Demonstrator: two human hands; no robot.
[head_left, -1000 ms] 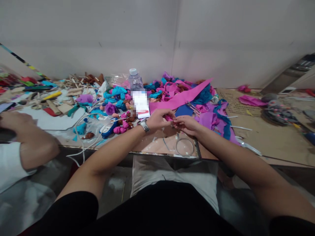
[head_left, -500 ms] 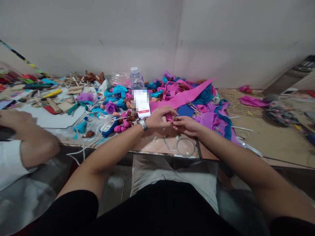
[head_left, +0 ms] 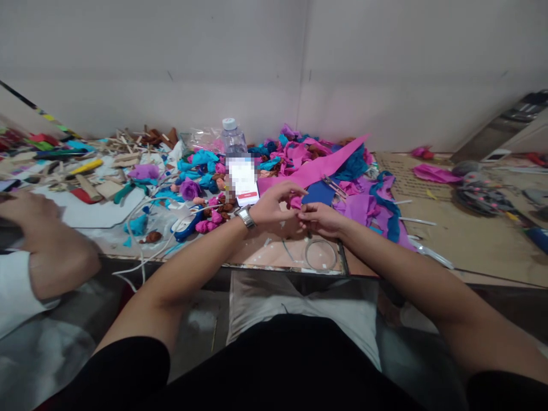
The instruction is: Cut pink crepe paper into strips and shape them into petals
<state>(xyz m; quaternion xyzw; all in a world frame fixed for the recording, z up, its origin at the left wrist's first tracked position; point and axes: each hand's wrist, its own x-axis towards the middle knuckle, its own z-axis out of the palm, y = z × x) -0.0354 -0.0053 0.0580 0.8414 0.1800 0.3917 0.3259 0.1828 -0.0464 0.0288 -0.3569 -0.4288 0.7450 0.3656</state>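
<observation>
A small bunched piece of pink crepe paper (head_left: pixel 295 202) is between my hands, above the front of the table. My left hand (head_left: pixel 272 206), with a metal watch at the wrist, curves its fingers and thumb around the paper from the left. From the right, my right hand (head_left: pixel 322 219) pinches the lower end of it with thumb and fingertips. Beyond the hands lies a long pink paper strip (head_left: pixel 319 167). A blue sheet (head_left: pixel 319 193) is just behind my right hand, with small scissors or snips (head_left: pixel 334 185) on it. Below the hands rests a clear ring-shaped roll (head_left: pixel 321 254).
A phone (head_left: pixel 245 181) leans before a clear bottle (head_left: pixel 233 138). Rolled paper flowers (head_left: pixel 190 189) and a white cable (head_left: pixel 143 254) lie left. Purple paper (head_left: pixel 362 210) and a cardboard sheet (head_left: pixel 432 228) lie right. Another person's arm (head_left: pixel 55 245) rests at the far left.
My left fingers have lifted and opened slightly around the pink paper, so more of it shows. My right hand keeps its pinch. The whole view has shifted slightly.
</observation>
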